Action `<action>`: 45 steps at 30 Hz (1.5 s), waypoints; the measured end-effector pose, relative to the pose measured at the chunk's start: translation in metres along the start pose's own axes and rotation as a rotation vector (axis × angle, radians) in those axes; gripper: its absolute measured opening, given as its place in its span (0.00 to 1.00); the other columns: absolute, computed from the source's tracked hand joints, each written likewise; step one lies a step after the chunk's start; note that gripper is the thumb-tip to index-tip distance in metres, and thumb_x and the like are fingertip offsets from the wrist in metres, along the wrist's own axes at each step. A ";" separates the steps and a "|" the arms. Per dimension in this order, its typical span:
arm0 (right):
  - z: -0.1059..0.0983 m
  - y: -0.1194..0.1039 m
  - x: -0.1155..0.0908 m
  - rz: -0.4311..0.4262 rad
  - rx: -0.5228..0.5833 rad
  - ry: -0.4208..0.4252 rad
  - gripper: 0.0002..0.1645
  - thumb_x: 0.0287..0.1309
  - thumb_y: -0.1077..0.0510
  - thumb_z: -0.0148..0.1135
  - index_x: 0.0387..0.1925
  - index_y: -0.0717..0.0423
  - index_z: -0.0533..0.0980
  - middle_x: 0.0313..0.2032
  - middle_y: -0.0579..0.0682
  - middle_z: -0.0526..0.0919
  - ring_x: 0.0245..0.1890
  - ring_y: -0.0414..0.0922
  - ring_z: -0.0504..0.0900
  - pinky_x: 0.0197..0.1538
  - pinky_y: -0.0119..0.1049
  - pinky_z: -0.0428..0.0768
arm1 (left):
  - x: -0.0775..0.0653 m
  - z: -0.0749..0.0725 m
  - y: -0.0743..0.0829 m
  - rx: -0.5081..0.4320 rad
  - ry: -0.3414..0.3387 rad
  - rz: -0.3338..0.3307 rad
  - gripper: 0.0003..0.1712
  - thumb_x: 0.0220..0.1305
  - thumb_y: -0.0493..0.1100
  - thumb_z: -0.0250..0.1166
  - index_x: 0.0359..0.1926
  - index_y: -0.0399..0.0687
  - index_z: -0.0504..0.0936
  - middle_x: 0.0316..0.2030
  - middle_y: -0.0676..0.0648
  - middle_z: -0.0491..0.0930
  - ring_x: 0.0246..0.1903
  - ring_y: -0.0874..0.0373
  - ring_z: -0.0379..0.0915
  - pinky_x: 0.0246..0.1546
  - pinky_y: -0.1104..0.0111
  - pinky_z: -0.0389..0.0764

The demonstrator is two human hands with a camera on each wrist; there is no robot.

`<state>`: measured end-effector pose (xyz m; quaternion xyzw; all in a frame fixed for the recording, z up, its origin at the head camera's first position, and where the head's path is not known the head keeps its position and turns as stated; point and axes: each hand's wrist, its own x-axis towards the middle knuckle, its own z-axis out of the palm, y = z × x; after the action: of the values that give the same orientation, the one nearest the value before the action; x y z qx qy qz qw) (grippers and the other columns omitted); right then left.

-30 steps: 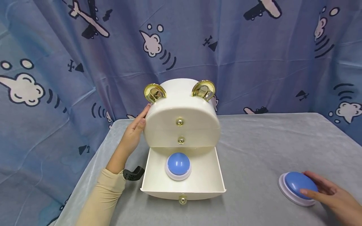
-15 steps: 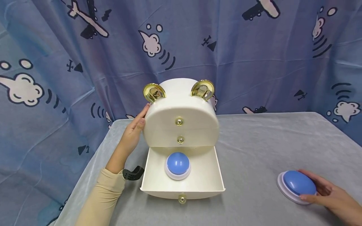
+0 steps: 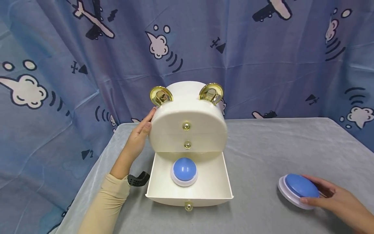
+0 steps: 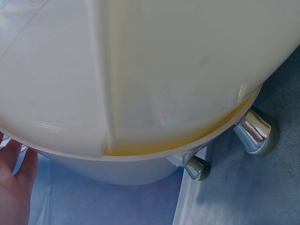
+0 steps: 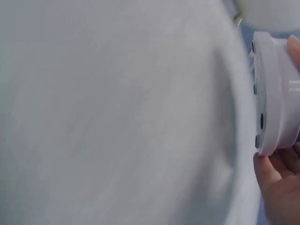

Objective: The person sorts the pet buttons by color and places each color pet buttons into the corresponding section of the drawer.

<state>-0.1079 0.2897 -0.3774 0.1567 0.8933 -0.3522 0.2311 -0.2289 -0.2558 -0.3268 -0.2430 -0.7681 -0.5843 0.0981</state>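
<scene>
A white rounded desktop drawer box [image 3: 169, 136] with gold bear-like ears stands in the middle of the table. My left hand [image 3: 136, 139] rests with fairly straight fingers along its left side. The bottom drawer [image 3: 214, 182] is pulled out, and in it sits a blue dome push button [image 3: 184, 170] on a white base. At the right, my right hand [image 3: 336, 199] grips a second blue push button [image 3: 302, 186] between thumb and fingers. That button is tilted, and the right wrist view shows its white base [image 5: 269, 93] raised off the cloth.
A grey cloth [image 3: 257, 156] covers the table. Behind it hangs a blue curtain [image 3: 190, 42] printed with planes and clouds. Gold knobs [image 3: 186, 126] mark the drawer fronts, and the lowest knob [image 3: 188, 206] juts toward the table's front. A black strap [image 3: 138, 179] is on the left wrist.
My right hand has shifted left with the push button, which is more tilted now. My left hand, the drawer box and the button in the drawer keep their places.
</scene>
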 end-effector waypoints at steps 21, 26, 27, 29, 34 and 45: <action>0.053 -0.165 -0.024 -0.783 0.187 -0.071 0.46 0.43 0.57 0.81 0.66 0.53 0.72 0.62 0.53 0.78 0.58 0.37 0.78 0.54 0.22 0.78 | 0.000 0.002 -0.002 -0.004 0.011 0.005 0.29 0.81 0.50 0.41 0.77 0.48 0.57 0.78 0.52 0.54 0.78 0.57 0.45 0.79 0.59 0.48; 0.070 -0.184 -0.016 -0.860 0.149 -0.136 0.45 0.40 0.55 0.82 0.63 0.60 0.74 0.59 0.58 0.80 0.60 0.54 0.78 0.58 0.22 0.76 | 0.001 0.003 -0.001 0.006 0.008 0.000 0.29 0.81 0.51 0.41 0.77 0.49 0.58 0.78 0.51 0.53 0.78 0.56 0.45 0.79 0.58 0.48; 0.072 -0.187 -0.015 -0.874 0.131 -0.136 0.45 0.40 0.55 0.82 0.62 0.60 0.74 0.58 0.58 0.80 0.60 0.55 0.79 0.60 0.24 0.76 | 0.001 0.003 -0.001 0.013 0.008 -0.001 0.29 0.81 0.51 0.41 0.77 0.49 0.58 0.78 0.51 0.53 0.78 0.56 0.45 0.79 0.57 0.48; 0.076 -0.192 -0.013 -0.887 0.096 -0.136 0.45 0.39 0.52 0.83 0.61 0.60 0.75 0.57 0.57 0.81 0.60 0.55 0.79 0.62 0.32 0.78 | 0.001 0.002 0.000 0.023 0.013 -0.003 0.29 0.81 0.51 0.41 0.77 0.50 0.58 0.78 0.53 0.54 0.78 0.57 0.45 0.79 0.58 0.48; 0.085 -0.201 -0.013 -0.908 0.037 -0.126 0.45 0.36 0.49 0.83 0.58 0.60 0.77 0.55 0.56 0.81 0.59 0.55 0.79 0.64 0.52 0.76 | 0.001 0.001 0.000 0.022 0.016 -0.003 0.28 0.81 0.49 0.40 0.77 0.51 0.58 0.78 0.54 0.53 0.78 0.59 0.45 0.79 0.59 0.48; 0.100 -0.212 -0.010 -0.955 -0.225 -0.036 0.46 0.27 0.44 0.86 0.52 0.59 0.81 0.46 0.50 0.87 0.44 0.43 0.83 0.50 0.38 0.84 | 0.001 0.002 0.001 0.019 0.017 -0.001 0.28 0.81 0.49 0.40 0.77 0.49 0.58 0.78 0.51 0.53 0.78 0.56 0.44 0.79 0.58 0.47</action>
<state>-0.1631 0.0693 -0.3182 -0.3022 0.8938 -0.3229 0.0746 -0.2285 -0.2533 -0.3261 -0.2369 -0.7728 -0.5790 0.1068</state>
